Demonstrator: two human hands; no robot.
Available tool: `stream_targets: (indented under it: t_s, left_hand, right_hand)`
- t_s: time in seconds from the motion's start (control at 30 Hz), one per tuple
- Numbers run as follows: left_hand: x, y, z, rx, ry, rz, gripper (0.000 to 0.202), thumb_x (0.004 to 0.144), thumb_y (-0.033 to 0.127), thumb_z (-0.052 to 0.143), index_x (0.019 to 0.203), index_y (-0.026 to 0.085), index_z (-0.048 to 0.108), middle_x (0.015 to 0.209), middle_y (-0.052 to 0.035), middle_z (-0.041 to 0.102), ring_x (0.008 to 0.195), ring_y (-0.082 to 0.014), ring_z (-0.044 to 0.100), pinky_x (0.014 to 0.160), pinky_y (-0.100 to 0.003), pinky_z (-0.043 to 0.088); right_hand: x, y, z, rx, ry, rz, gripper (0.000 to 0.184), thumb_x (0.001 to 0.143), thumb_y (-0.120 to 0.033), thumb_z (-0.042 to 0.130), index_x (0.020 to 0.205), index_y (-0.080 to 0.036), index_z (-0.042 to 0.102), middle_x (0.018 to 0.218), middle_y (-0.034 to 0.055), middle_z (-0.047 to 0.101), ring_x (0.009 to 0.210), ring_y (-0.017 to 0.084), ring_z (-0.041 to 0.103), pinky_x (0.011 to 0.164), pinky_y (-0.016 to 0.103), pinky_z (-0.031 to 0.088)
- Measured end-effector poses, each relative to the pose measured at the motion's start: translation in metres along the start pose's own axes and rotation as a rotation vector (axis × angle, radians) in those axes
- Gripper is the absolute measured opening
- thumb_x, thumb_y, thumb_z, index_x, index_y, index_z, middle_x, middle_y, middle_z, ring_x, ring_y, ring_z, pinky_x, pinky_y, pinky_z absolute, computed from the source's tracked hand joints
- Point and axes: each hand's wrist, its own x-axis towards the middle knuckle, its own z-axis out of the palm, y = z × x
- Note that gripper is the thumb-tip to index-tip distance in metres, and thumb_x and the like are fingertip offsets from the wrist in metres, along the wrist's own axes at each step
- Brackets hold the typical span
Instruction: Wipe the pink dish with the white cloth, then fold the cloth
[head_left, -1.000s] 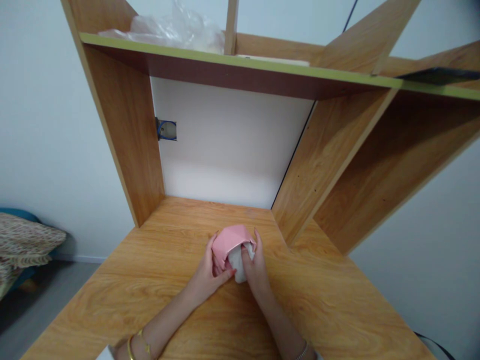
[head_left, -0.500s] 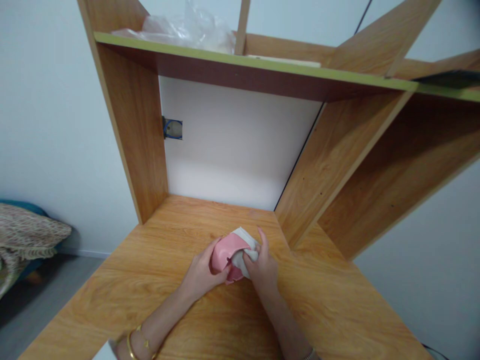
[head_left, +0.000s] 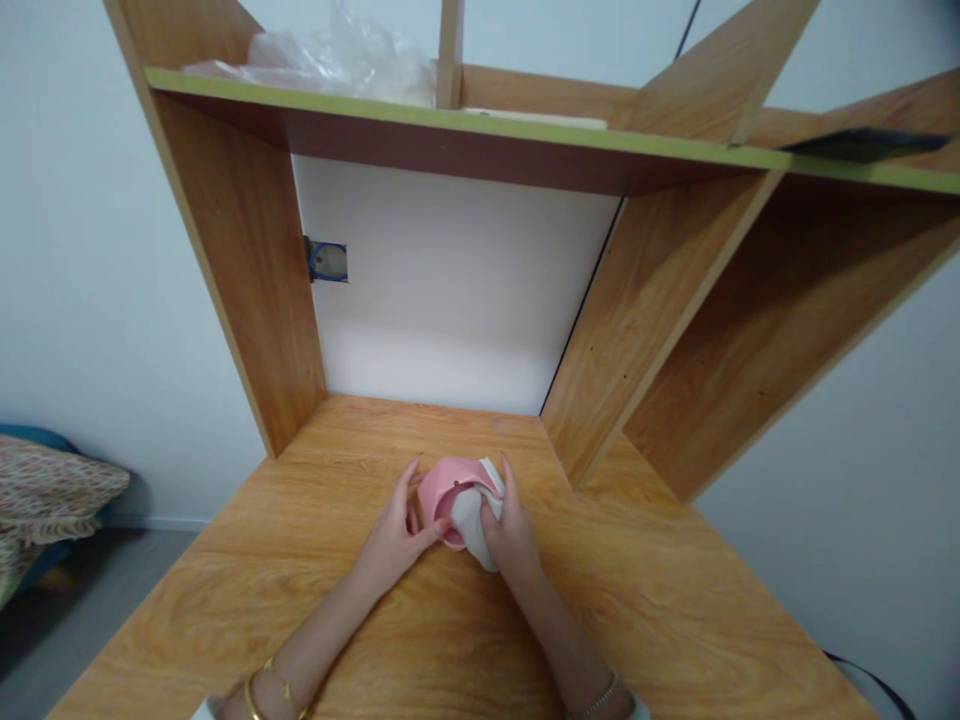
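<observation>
A pink, glossy, hollow container [head_left: 444, 486] with a small hole or notch near its rim is held over the wooden desk, its opening tilted towards me. My left hand [head_left: 401, 525] grips its left side, thumb at the lower rim and fingers around the outside. In my right hand [head_left: 511, 530] is a crumpled white cloth [head_left: 471, 518], pinched by the thumb and pressed at the container's opening. Part of the cloth lies over the right rim, and a flap hangs below. The cloth and fingers hide the container's right side.
The wooden desk [head_left: 315, 560] spreads beneath both hands. Behind it rise a side panel [head_left: 232, 270], a slanted divider [head_left: 645, 330] and an overhead shelf [head_left: 450, 120] bearing a clear plastic bag [head_left: 345, 65]. An uncovered wall box [head_left: 328, 261] shows wires. A patterned throw [head_left: 52, 490] lies at left.
The container has turned in my left hand, so its opening and notch face differently. My right hand has shifted with the cloth, which now hangs lower. The whole view has moved slightly.
</observation>
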Motion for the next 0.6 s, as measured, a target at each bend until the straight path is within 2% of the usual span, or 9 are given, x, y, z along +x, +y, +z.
stream_targets:
  t_s: [0.17,0.3,0.37,0.47,0.53,0.6]
  left_hand:
    - [-0.004,0.000,0.010,-0.109,-0.052,-0.010,0.085,0.070,0.035,0.064,0.135,0.020,0.011,0.117,-0.0122,0.049,0.089,-0.0203,0.058,0.076,-0.035,0.048]
    - [-0.005,0.003,0.010,-0.116,-0.040,-0.007,0.079,0.073,0.032,0.061,0.135,0.020,0.013,0.120,-0.0122,0.048,0.094,-0.0205,0.056,0.078,-0.034,0.048]
    - [-0.005,0.004,0.007,-0.063,-0.017,0.007,0.078,0.071,0.029,0.062,0.134,0.020,0.017,0.125,-0.0117,0.044,0.103,-0.0225,0.051,0.085,-0.034,0.045]
    - [-0.005,0.005,0.004,0.010,0.005,0.024,0.077,0.070,0.026,0.062,0.134,0.020,0.020,0.129,-0.0106,0.041,0.113,-0.0240,0.044,0.092,-0.036,0.039]
    - [-0.005,0.007,0.003,0.045,0.018,0.026,0.077,0.068,0.024,0.062,0.133,0.020,0.021,0.130,-0.0098,0.041,0.114,-0.0240,0.043,0.094,-0.037,0.037]
    - [-0.006,0.009,0.002,0.080,0.020,0.037,0.075,0.067,0.023,0.061,0.132,0.020,0.025,0.130,-0.0087,0.041,0.114,-0.0239,0.043,0.095,-0.036,0.036]
  right_hand:
    - [0.002,0.001,0.006,0.188,0.076,-0.001,0.061,0.074,-0.021,0.039,0.132,-0.015,0.022,0.123,0.0095,0.047,0.108,0.019,0.048,0.085,0.030,0.041]
    - [0.002,-0.004,0.005,0.177,0.063,-0.004,0.061,0.074,-0.024,0.042,0.131,-0.015,0.024,0.121,0.0101,0.048,0.103,0.020,0.051,0.081,0.029,0.042]
    - [0.002,-0.008,0.000,0.085,0.063,0.035,0.062,0.073,-0.027,0.044,0.131,-0.016,0.025,0.113,0.0095,0.054,0.091,0.020,0.057,0.071,0.028,0.045]
    - [0.001,-0.013,-0.009,-0.106,0.036,0.070,0.060,0.075,-0.033,0.046,0.131,-0.020,0.028,0.083,0.0038,0.064,0.065,0.019,0.060,0.055,0.026,0.043]
    - [0.001,-0.015,-0.013,-0.203,0.067,0.032,0.060,0.075,-0.035,0.047,0.131,-0.020,0.029,0.070,0.0005,0.062,0.059,0.019,0.059,0.053,0.026,0.041]
    - [0.001,-0.015,-0.015,-0.252,0.111,-0.036,0.063,0.074,-0.033,0.049,0.131,-0.019,0.027,0.065,-0.0006,0.061,0.062,0.019,0.059,0.055,0.025,0.040]
